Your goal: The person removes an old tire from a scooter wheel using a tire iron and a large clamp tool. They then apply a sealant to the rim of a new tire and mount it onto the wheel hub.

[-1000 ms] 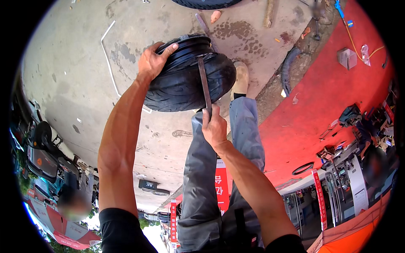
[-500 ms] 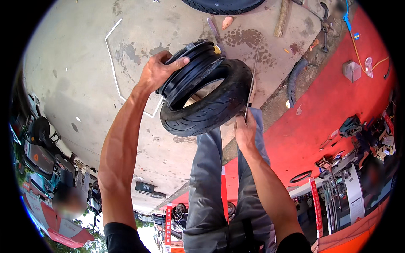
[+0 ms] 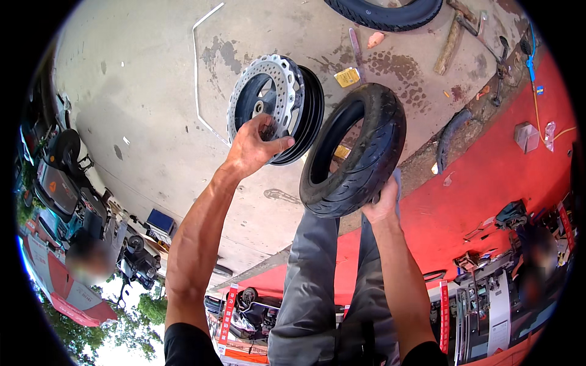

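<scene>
A black motorcycle wheel rim (image 3: pixel 312 104) with a silver, drilled brake disc (image 3: pixel 285 73) on its face stands tilted at centre left. My left hand (image 3: pixel 251 146) grips it, fingers over the disc side and thumb toward the rim's edge. Just to the right, apart from the rim, a black treaded tyre (image 3: pixel 375 143) leans on its edge above my knees. My right hand (image 3: pixel 382 202) holds the tyre's lower right side; its fingertips are partly hidden behind the rubber. Through the tyre's opening a bit of yellow shows.
Another tyre (image 3: pixel 390 17) lies at the far edge. Near it are a yellow packet (image 3: pixel 347 77), a flat metal bar (image 3: pixel 356 47) and a wooden-handled tool (image 3: pixel 450 46). Red flooring (image 3: pixel 476 183) runs along the right, with a clear box (image 3: pixel 526 137). Motorbikes (image 3: pixel 58 183) stand at left.
The rim has come away from the tyre and turned so its disc faces up-left. The tyre moved right and tilted more upright. The thin metal bar at my right hand is out of sight.
</scene>
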Demonstrator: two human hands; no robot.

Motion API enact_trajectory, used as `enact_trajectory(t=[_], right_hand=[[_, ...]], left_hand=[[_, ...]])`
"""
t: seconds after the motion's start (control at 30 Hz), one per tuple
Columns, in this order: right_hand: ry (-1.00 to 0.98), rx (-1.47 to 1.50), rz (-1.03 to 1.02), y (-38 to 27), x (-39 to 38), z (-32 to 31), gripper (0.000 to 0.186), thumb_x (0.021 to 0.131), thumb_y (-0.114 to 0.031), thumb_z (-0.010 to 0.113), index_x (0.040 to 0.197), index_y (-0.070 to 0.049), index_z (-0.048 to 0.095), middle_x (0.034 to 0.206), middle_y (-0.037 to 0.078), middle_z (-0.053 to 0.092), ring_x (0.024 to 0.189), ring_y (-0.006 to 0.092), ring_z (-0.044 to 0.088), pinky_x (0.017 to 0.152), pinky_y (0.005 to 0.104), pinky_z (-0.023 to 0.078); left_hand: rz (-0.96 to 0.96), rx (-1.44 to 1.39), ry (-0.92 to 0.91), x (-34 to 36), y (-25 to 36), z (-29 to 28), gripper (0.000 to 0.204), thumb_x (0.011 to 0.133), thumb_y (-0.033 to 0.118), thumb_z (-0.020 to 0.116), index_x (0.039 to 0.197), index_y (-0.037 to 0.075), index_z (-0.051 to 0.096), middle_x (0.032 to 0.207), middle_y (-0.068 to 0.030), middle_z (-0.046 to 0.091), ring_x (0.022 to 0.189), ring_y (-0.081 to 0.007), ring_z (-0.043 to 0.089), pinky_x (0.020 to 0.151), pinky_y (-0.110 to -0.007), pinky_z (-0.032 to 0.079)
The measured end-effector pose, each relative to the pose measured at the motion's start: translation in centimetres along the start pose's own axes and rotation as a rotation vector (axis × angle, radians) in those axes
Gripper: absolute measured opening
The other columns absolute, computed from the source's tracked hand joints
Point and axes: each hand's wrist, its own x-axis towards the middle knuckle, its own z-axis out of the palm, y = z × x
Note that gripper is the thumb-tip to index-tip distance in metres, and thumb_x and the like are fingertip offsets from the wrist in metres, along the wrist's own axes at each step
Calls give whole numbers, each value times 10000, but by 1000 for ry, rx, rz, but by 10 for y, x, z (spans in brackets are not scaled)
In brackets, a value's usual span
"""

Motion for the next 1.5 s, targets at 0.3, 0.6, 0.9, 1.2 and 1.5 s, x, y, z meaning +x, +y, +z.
enact_trajectory(t=[0.3, 0.6, 0.9, 1.2, 1.5], right_hand=[[399, -788, -455, -161, -55, 34, 458, 1145, -386, 510, 1386, -23, 649, 1266, 106, 738, 1142, 246, 711, 1041, 402, 551], [739, -1595, -832, -238, 58, -156, 539, 1110, -415, 608, 1202, 103, 722, 1053, 114, 763, 927, 219, 659, 904, 360, 511], [372, -1372, -261, -126, 83, -96, 332, 1102, -335, 640, 1207, -42, 755, 842, 42, 692, 782, 116, 655, 722, 301, 531], [376, -2025, -457, -25, 162, -63, 338, 1038, -353, 650, 1276, -120, 703, 962, 245, 744, 978, 461, 712, 864, 527, 548], [123, -2030, -322, -52, 89, -75, 464, 949, -213, 743, 1373, -54, 640, 1346, 238, 648, 1205, 419, 654, 1035, 472, 532]], left_hand=[[25, 482, 250, 74, -65, -20, 664, 796, 369, 867, 1247, -82, 682, 1143, -293, 754, 1091, -408, 742, 983, -442, 563], [64, 380, 333, 114, -112, 35, 574, 798, 359, 873, 1143, -58, 682, 1068, -253, 763, 1021, -404, 744, 928, -458, 576], [8, 243, 364, 160, -154, 83, 735, 803, 361, 893, 1285, -134, 642, 1263, -314, 724, 1192, -426, 712, 1038, -445, 551], [120, 338, 334, 131, -134, 86, 779, 833, 264, 837, 1469, -53, 517, 1394, -308, 648, 1280, -462, 631, 1109, -489, 493], [21, 189, 127, -15, -173, 155, 509, 902, 157, 737, 1367, -8, 614, 1317, -271, 685, 1197, -452, 672, 1026, -500, 545]])
